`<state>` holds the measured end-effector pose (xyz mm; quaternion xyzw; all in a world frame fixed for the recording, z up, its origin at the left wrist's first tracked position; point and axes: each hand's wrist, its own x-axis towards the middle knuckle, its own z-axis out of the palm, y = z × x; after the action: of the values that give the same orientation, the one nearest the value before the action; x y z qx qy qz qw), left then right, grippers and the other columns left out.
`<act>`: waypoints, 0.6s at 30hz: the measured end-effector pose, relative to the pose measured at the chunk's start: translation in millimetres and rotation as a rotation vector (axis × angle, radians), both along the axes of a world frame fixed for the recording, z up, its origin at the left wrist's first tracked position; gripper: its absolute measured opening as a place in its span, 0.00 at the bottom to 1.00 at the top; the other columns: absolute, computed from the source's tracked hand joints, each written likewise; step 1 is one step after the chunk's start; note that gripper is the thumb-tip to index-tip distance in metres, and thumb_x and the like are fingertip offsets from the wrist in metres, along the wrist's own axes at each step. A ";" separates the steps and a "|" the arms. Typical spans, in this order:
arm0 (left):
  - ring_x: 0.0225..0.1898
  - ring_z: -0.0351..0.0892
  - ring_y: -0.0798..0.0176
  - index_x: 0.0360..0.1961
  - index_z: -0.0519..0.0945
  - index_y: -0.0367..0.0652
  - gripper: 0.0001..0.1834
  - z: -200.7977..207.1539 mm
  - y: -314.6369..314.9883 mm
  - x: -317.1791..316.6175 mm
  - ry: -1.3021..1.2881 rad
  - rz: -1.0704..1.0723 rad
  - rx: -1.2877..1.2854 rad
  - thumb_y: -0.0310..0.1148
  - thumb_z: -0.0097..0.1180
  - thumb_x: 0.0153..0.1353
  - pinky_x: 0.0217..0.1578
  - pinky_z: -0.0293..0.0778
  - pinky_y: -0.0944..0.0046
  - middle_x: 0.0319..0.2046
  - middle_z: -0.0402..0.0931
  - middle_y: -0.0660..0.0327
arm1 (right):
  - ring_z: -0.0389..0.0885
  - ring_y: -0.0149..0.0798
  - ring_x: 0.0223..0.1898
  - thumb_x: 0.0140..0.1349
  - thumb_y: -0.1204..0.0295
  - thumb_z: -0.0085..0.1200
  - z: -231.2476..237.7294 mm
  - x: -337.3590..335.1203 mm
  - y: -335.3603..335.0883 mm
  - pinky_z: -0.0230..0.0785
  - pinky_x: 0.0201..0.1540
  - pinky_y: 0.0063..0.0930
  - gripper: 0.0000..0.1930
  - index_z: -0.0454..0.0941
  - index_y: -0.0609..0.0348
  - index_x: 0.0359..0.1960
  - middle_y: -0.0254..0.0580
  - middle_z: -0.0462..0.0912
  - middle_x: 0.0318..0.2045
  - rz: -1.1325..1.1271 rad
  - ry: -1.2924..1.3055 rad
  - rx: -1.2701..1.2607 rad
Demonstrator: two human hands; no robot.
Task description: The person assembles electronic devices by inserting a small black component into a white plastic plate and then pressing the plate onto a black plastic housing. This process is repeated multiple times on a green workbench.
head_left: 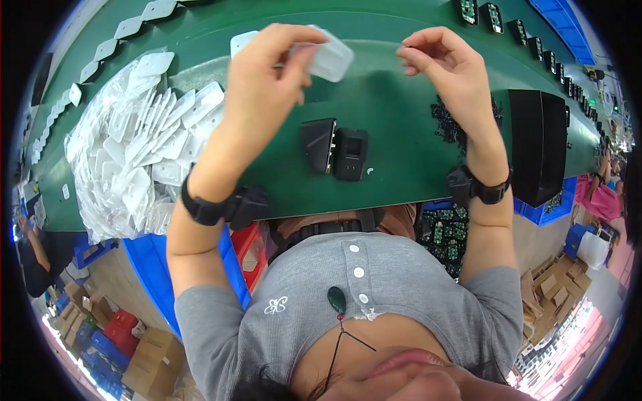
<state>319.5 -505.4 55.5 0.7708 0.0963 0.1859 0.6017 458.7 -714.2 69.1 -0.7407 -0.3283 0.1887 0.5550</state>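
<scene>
My left hand (267,77) is closed on a white, translucent plastic cover with rounded corners (334,59), held tilted above the green table (394,167). Across from it, the thumb and fingers of my right hand (449,67) come together in a pinch; whatever they may hold is too small to make out. Between my forearms lie two black plastic housings (319,144), one tilted with a row of small metallic spots along its edge. The other housing (351,154) has a rectangular recess. Beneath my right wrist spreads a heap of tiny black parts (447,123).
A plastic bag overflowing with white covers (144,137) lies at left. More covers (105,50) form a line along the far left. A black box (537,144) stands at right. Black housings with circuit boards (495,18) line the far right. Below the table edge sits a tray of circuit boards (443,234).
</scene>
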 end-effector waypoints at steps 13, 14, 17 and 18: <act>0.28 0.80 0.58 0.39 0.80 0.38 0.08 -19.7 -20.6 6.2 -0.210 0.028 0.246 0.20 0.59 0.57 0.28 0.76 0.64 0.31 0.75 0.56 | 0.77 0.25 0.32 0.63 0.73 0.60 -16.8 -43.3 43.7 0.68 0.37 0.18 0.07 0.79 0.64 0.38 0.34 0.81 0.31 -0.030 0.349 0.194; 0.27 0.80 0.59 0.39 0.80 0.38 0.08 -17.4 -21.4 5.1 -0.185 0.028 0.179 0.20 0.58 0.58 0.28 0.77 0.65 0.30 0.75 0.56 | 0.77 0.25 0.33 0.63 0.74 0.60 -15.8 -44.1 42.9 0.68 0.37 0.18 0.07 0.79 0.65 0.38 0.34 0.81 0.31 -0.013 0.362 0.227; 0.27 0.81 0.64 0.42 0.79 0.37 0.09 -15.3 -24.8 4.9 -0.096 -0.013 -0.068 0.19 0.55 0.61 0.28 0.77 0.69 0.30 0.75 0.58 | 0.77 0.25 0.34 0.63 0.74 0.59 -14.3 -45.3 42.2 0.68 0.38 0.17 0.07 0.79 0.66 0.39 0.33 0.81 0.32 -0.050 0.244 0.178; 0.27 0.81 0.64 0.42 0.79 0.37 0.09 -17.1 -25.4 5.3 -0.095 -0.012 -0.068 0.19 0.55 0.61 0.28 0.77 0.69 0.30 0.75 0.58 | 0.77 0.25 0.34 0.63 0.74 0.59 -15.7 -44.4 43.0 0.68 0.38 0.17 0.07 0.79 0.66 0.39 0.33 0.81 0.32 -0.049 0.245 0.178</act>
<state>324.8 -530.9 38.4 0.7407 0.0693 0.2154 0.6326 414.3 -671.2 53.3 -0.6679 -0.2553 0.2343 0.6587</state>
